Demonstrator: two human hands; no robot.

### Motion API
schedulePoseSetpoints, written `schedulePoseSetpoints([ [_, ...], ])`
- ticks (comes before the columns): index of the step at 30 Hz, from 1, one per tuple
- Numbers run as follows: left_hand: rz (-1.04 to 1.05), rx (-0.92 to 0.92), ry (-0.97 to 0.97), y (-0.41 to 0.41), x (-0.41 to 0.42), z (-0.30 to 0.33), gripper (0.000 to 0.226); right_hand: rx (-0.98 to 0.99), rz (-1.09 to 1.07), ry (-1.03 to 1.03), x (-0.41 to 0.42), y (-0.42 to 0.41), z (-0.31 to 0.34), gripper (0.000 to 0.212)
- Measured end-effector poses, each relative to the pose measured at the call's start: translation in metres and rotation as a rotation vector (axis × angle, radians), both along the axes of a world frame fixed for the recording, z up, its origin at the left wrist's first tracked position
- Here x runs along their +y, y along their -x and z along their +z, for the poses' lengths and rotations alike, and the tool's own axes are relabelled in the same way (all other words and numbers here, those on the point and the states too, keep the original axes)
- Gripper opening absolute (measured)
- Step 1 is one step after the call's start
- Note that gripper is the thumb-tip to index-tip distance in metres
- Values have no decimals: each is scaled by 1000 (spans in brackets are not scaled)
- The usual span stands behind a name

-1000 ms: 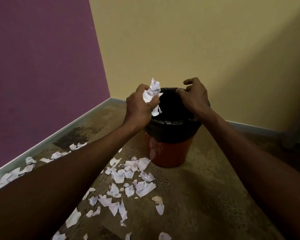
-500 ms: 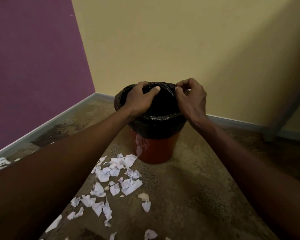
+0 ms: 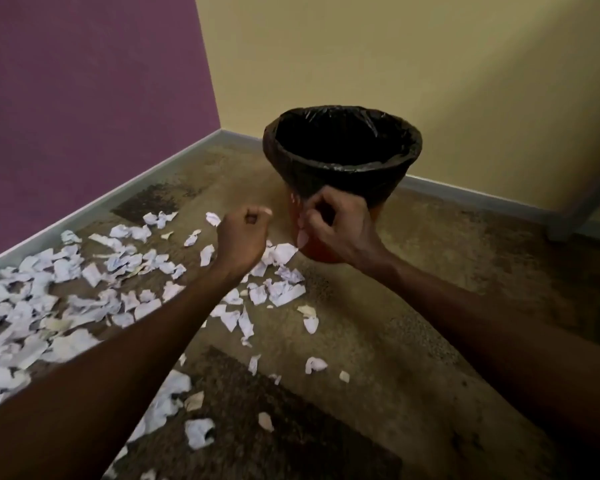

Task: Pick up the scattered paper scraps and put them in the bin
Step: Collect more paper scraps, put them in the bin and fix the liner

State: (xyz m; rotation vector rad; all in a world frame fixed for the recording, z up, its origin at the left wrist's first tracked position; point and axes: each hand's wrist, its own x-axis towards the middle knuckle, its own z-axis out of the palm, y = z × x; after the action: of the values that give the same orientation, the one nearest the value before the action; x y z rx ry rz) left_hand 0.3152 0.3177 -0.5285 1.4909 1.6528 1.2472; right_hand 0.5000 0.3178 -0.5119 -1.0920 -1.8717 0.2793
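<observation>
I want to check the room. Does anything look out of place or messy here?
Yes. Torn white paper scraps lie scattered over the carpet, mostly left of the red bin. The bin itself stands upright, its black liner folded over the rim.

The bin (image 3: 340, 188) stands on the floor (image 3: 413, 341) at about 12 o'clock, near the corner where two walls (image 3: 395, 64) meet behind it. A liner (image 3: 343, 168) sits in the bin and folds over its rim. The scraps (image 3: 84, 289) lie on the floor from 7 to 10 o'clock, thickest along the left wall, thinning toward the bin's foot; a few lie at 6 o'clock. The left hand (image 3: 245, 237) is above the scraps, just left of the bin. The right hand (image 3: 336, 223) is in front of the bin, below the rim.
</observation>
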Motion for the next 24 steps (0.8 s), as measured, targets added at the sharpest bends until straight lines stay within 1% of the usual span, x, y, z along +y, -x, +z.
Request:
schedulePoseSetpoints([
  [2, -31, 84, 47, 14, -33, -29, 10, -92, 62, 216, -11, -3, -37, 5],
  [4, -99, 144, 122, 29, -65, -61, 7, -302, 154, 447, -23, -13, -72, 7],
  [5, -139, 170, 158, 37, -80, -75, 8, -438, 208, 567, -29, -18, -88, 10],
  [6, -180, 191, 189, 45, -92, -89, 11, -599, 257, 677, -35, -23, -101, 18],
  [8, -256, 194, 242, 56, -113, -110, 17, -924, 337, 829, -46, -30, -120, 51],
  [9, -291, 192, 260, 59, -123, -117, 18, -1017, 369, 878, -52, -33, -126, 67],
  [10, -331, 196, 272, 60, -131, -122, 19, -1047, 396, 909, -58, -33, -131, 77],
  [11, -369, 222, 292, 59, -138, -124, 19, -1049, 421, 922, -63, -33, -135, 81],
  [12, -412, 285, 306, 59, -145, -129, 24, -1043, 441, 918, -69, -32, -141, 83],
  [14, -538, 505, 296, 57, -156, -140, 51, -1024, 448, 880, -74, -29, -152, 80],
  [15, -593, 598, 292, 56, -161, -146, 58, -1005, 452, 847, -75, -26, -155, 72],
  [16, -626, 642, 289, 55, -167, -153, 57, -974, 465, 812, -76, -22, -157, 60],
  [17, -636, 642, 294, 53, -173, -158, 52, -923, 480, 777, -76, -17, -158, 43],
  [18, -627, 625, 281, 51, -177, -162, 42, -857, 486, 754, -76, -10, -159, 25],
  [19, -606, 608, 261, 51, -181, -166, 30, -773, 493, 744, -77, -3, -160, 11],
  [20, -590, 602, 240, 52, -183, -169, 21, -700, 494, 768, -79, 4, -161, 6],
  [21, -574, 604, 233, 53, -185, -170, 16, -654, 497, 790, -81, 12, -161, 5],
  [23, -525, 646, 191, 57, -188, -170, 16, -619, 487, 807, -80, 25, -162, 22],
  [24, -478, 691, 126, 60, -190, -170, 19, -558, 460, 796, -77, 33, -159, 27],
])
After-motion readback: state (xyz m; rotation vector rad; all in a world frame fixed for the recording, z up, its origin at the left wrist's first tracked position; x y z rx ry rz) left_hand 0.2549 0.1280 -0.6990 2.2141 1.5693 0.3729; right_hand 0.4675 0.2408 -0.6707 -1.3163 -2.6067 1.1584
